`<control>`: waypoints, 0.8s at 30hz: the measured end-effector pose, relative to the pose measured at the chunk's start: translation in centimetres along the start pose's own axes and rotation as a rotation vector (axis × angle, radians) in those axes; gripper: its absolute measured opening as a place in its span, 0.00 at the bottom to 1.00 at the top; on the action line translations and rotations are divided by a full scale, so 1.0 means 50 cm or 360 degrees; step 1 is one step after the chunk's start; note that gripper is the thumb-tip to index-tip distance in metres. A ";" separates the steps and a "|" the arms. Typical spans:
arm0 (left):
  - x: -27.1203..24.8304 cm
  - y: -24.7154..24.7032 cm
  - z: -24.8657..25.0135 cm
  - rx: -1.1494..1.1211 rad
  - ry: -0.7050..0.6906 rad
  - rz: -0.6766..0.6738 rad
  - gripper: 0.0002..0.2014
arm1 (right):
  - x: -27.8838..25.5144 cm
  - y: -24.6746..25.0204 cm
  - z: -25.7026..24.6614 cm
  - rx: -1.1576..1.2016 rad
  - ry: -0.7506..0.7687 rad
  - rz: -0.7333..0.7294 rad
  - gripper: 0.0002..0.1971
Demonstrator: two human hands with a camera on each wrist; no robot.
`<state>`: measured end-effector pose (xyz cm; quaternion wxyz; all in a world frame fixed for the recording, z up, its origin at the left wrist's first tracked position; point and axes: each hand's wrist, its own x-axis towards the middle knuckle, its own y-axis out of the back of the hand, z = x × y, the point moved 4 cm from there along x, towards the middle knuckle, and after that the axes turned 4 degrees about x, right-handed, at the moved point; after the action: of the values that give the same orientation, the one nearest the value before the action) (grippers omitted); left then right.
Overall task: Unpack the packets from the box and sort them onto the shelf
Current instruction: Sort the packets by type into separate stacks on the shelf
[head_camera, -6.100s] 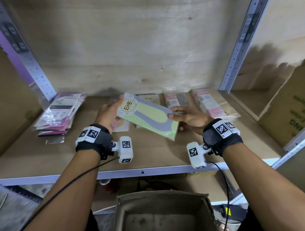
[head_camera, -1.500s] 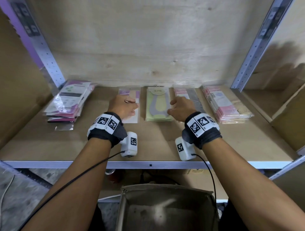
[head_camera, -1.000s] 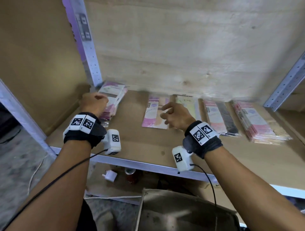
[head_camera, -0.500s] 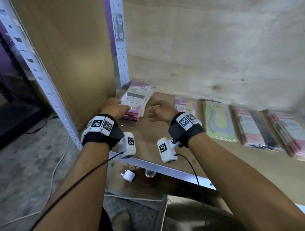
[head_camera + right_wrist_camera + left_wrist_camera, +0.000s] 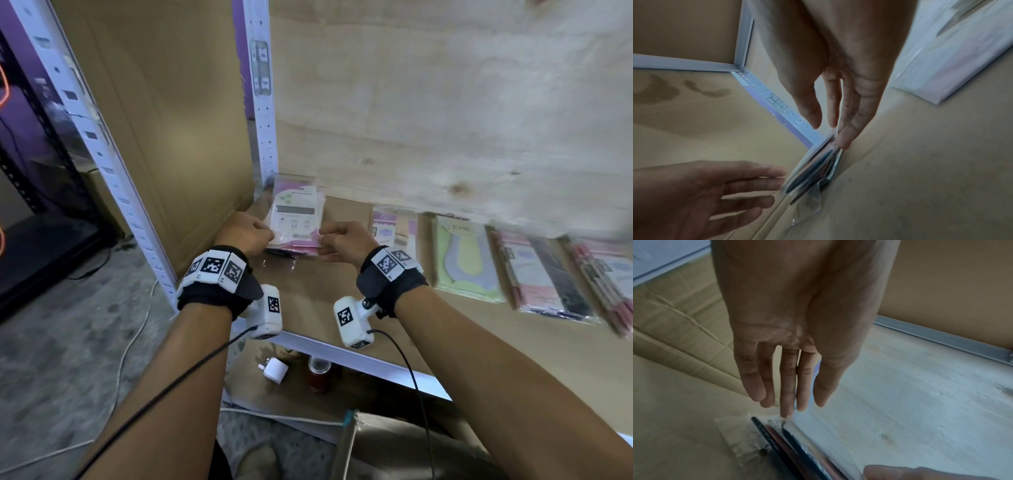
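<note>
1. The shelf [image 5: 342,294] is under both my hands.
2. The stack of packets [image 5: 297,219] sits between my hands.
3. My left hand [image 5: 245,233] fingers are straight, touching its left edge.
4. My right hand [image 5: 342,240] fingers are straight, touching its right edge.

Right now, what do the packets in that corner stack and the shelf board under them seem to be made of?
The corner stack looks like printed card in clear glossy plastic sleeves: shiny glare, transparent edges. The shelf board seems matte brown fibreboard or cardboard, smooth with no visible grain; I can't tell which.
</note>
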<state>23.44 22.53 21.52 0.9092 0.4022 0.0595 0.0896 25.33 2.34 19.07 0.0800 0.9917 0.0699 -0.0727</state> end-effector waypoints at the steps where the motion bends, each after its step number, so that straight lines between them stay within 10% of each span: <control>1: -0.001 -0.001 0.001 -0.0003 0.0003 -0.0010 0.06 | -0.002 0.006 0.002 -0.0016 0.0012 0.0020 0.10; 18: -0.018 -0.066 0.044 -0.0089 0.0270 -0.0202 0.12 | -0.029 0.054 0.010 -0.0609 -0.0040 0.0158 0.15; 24: -0.011 -0.068 0.076 -0.0573 0.0256 -0.0065 0.16 | -0.053 0.066 -0.017 -0.0192 0.0092 -0.0033 0.10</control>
<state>23.96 17.46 21.57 0.9604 0.2232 0.1231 0.1122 23.37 -1.05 20.80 0.1369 0.9860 0.0866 -0.0404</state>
